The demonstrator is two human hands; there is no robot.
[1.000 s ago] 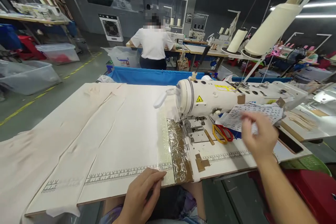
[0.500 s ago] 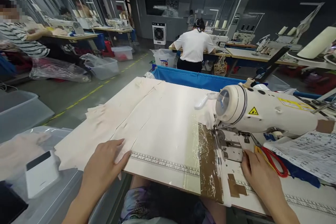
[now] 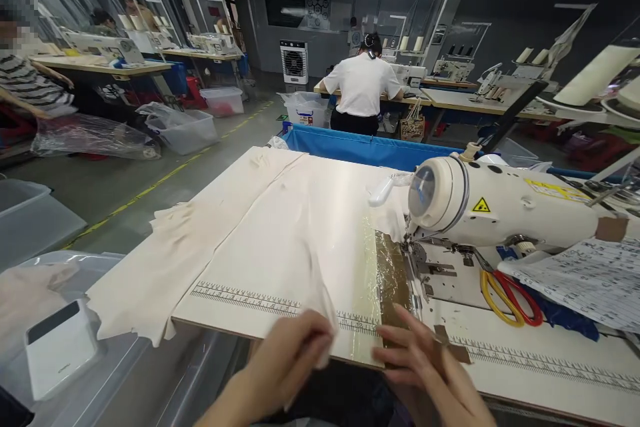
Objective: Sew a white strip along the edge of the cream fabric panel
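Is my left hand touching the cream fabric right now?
Touching. The head view shows the left hand pinching a fold of the cream fabric at the table's near edge.

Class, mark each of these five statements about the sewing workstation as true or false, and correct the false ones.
1. The left hand pinches a fold of the cream fabric at the table's near edge. True.
2. The right hand holds the scissors. False: the scissors lie untouched on the table beside the sewing machine; the hand hovers open near the taped strip.
3. The scissors have red and yellow handles. True.
4. A printed ruler runs along the table's near edge. True.
5. The person in the white shirt faces the camera. False: that person stands with their back turned.
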